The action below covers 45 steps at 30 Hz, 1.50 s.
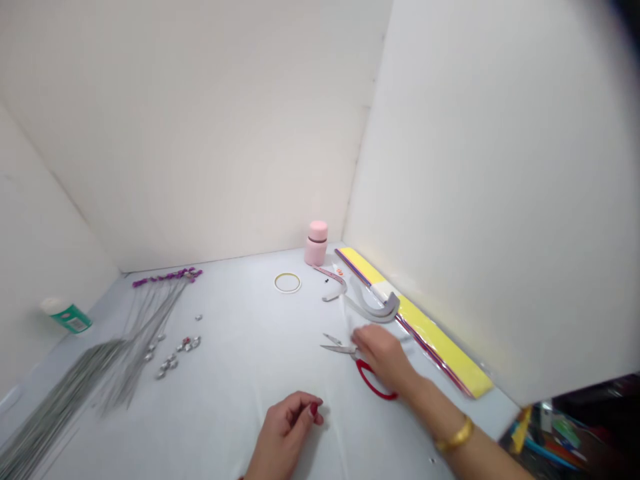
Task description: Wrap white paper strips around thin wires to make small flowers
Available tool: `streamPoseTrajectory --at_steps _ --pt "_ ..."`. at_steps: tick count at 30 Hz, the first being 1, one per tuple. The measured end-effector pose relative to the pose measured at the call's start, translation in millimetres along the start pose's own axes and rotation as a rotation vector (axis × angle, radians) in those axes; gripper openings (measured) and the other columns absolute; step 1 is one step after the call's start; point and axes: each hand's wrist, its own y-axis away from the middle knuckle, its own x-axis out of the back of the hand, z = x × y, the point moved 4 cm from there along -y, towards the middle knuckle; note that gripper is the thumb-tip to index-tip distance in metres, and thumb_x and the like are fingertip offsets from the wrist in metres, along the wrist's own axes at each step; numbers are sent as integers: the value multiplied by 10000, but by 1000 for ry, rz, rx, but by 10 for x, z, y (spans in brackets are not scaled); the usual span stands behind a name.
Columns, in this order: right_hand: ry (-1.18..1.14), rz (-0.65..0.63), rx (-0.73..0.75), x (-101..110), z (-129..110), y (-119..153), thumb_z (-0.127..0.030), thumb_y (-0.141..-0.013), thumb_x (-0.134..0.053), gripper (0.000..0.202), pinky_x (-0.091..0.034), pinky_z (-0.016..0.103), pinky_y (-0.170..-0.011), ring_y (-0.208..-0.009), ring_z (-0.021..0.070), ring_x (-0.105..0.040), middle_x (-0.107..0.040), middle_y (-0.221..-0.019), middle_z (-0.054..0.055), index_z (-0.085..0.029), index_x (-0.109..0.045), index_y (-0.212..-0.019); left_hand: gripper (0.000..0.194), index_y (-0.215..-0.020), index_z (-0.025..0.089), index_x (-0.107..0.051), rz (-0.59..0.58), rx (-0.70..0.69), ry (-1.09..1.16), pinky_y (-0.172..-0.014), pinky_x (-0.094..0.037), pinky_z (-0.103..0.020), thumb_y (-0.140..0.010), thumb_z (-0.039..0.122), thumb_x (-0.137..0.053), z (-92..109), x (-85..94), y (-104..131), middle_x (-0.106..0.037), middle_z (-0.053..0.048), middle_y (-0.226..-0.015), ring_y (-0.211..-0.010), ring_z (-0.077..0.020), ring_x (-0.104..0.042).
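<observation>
My left hand (287, 430) is near the front of the table, fingers curled in a pinch. A small dark red piece (313, 408) shows between its thumb and fingertips; its kind is unclear. Over to the right, my right hand (384, 355) reaches across a pair of scissors (373, 383) with red handles. The scissors lie with their blades parted, pointing left, and the hand hides part of the handles. Its fingers are bent together and blurred, and whatever is at their tips is hidden. Just beyond them lies a grey curved strip (375, 313).
Yellow packaged sheets (430, 327) run along the right wall. A pink bottle (316, 243), a tape ring (287, 283) and a curved strip (335, 293) stand or lie further back. At left are wire stems (65, 393), purple-tipped stems (167, 277), silvery pieces (170, 363) and a green-white container (70, 315).
</observation>
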Motion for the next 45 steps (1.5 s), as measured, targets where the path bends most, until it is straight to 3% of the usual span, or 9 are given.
streamPoseTrajectory --at_steps 8,13,15,20,25,29,34,39,45 --pt "-440 -63 -273 -20 -221 -62 -341 -847 -414 232 -407 276 -629 -696 180 -541 -595 -732 68 -167 -556 -790 223 -800 155 -639 63 9 103 -688 -411 -252 -776 348 -528 23 12 -25 -645 -45 -711 -712 -173 -566" --pt "-871 -256 -329 -302 -902 -297 -378 -892 -313 328 -414 197 -479 -517 109 -553 -593 -586 20 -138 -522 -808 283 -893 151 -640 258 29 320 -727 -412 -274 -748 384 -571 99 240 -7 -648 -85 -830 -822 -203 -561" --pt "-1383 -380 -576 -502 -1151 -229 -399 -845 -432 310 -399 189 -487 -496 87 -527 -592 -605 27 -121 -542 -759 301 -949 151 -622 300 7 464 -728 -417 -277 -777 383 -538 144 323 -19 -627 -95 -892 -843 -197 -558" --pt "-1770 -585 -861 -731 -1385 -49 -416 -757 -569 318 -389 187 -511 -531 90 -538 -617 -639 48 -101 -606 -758 267 -856 112 -621 219 11 823 -550 -439 -268 -843 322 -456 136 381 -99 -501 19 -479 -439 -109 -503" --pt "-1697 -352 -904 -675 -1028 -119 -367 -761 -581 235 -430 252 -699 -716 131 -578 -645 -786 60 -133 -608 -751 152 -794 93 -604 383 153 1144 -721 -464 -281 -825 198 -499 -63 521 -131 -646 -93 -766 -732 -163 -611" --pt "-1497 -351 -884 -645 -863 -167 -392 -735 -594 262 -430 241 -595 -606 126 -562 -640 -695 55 -132 -585 -707 247 -709 118 -560 272 269 1401 -615 -483 -254 -874 178 -387 -84 524 -151 -533 5 -551 -521 -98 -558" --pt "-876 -389 -565 -485 -652 -87 -442 -814 -424 354 -454 302 -633 -647 184 -576 -642 -694 65 -151 -575 -682 294 -750 124 -539 160 223 1454 -498 -446 -208 -866 355 -399 -8 524 -134 -380 63 -507 -419 -57 -425" --pt "-139 -173 -149 -431 -124 193 -322 -791 -460 413 -332 458 -916 -1124 297 -416 -448 -1261 135 -170 -466 -1174 79 -788 144 -532 93 213 1436 -405 -363 -160 -806 216 -505 -9 510 -110 -349 88 -527 -350 -13 -332" --pt "-135 -7 -187 -301 -114 12 -327 -807 -413 313 -330 483 -883 -1081 315 -431 -519 -1142 176 -148 -542 -1029 81 -787 138 -551 94 241 1368 -368 -333 -147 -731 167 -500 11 503 -84 -430 65 -513 -358 -34 -397"
